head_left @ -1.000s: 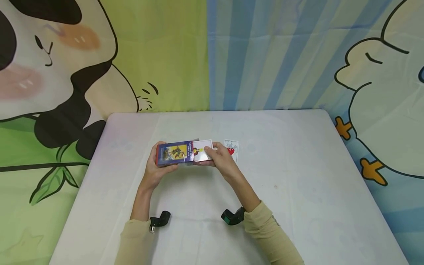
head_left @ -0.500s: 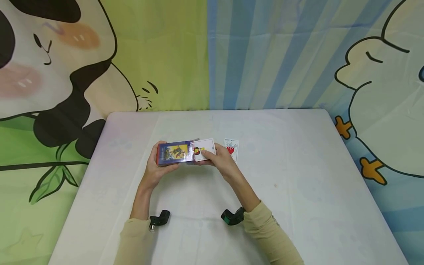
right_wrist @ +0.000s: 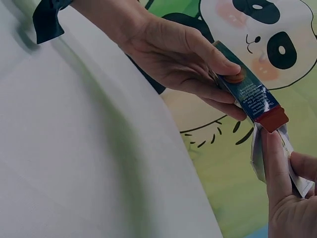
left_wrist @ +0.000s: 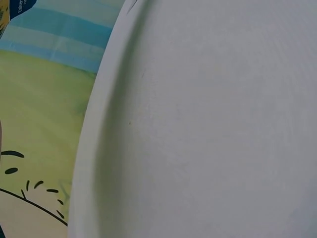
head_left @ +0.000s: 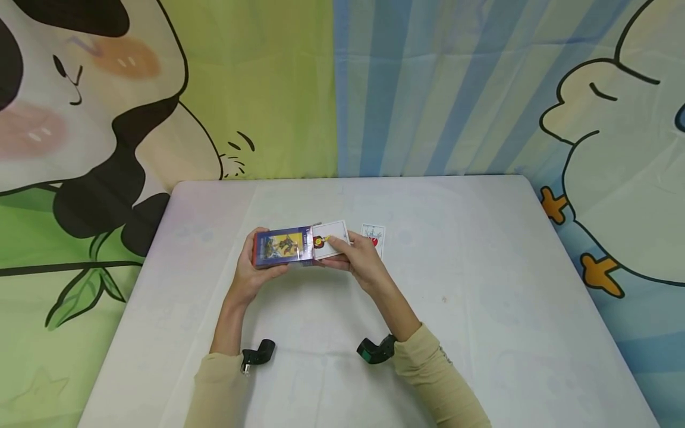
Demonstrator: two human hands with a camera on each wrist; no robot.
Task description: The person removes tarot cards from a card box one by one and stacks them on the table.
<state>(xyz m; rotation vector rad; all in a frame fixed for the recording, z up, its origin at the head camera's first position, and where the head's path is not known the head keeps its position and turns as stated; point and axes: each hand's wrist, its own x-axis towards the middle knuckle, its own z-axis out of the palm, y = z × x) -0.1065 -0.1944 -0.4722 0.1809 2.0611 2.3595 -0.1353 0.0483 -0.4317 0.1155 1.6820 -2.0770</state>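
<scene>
In the head view my left hand (head_left: 250, 267) grips a blue and red tarot card box (head_left: 283, 245) by its left end, thumb along the near edge. White picture cards (head_left: 336, 230) stick out of the box's right end, and my right hand (head_left: 365, 261) pinches them with the thumb on top. The right wrist view shows the box (right_wrist: 250, 91) with a red flap (right_wrist: 273, 119) folded out, the right forefinger beside it. Only a corner of the box (left_wrist: 22, 6) enters the left wrist view.
A single card with a red heart (head_left: 377, 232) lies on the white table (head_left: 455, 249), partly behind my right hand. Black wrist cameras sit on both forearms, the left one (head_left: 259, 352) and the right one (head_left: 376, 351). A printed cartoon curtain (head_left: 278, 89) hangs behind the table.
The cards in my right hand have swung slightly upward and to the right at the box's end. My right hand has shifted a little, covering more of the card on the table.
</scene>
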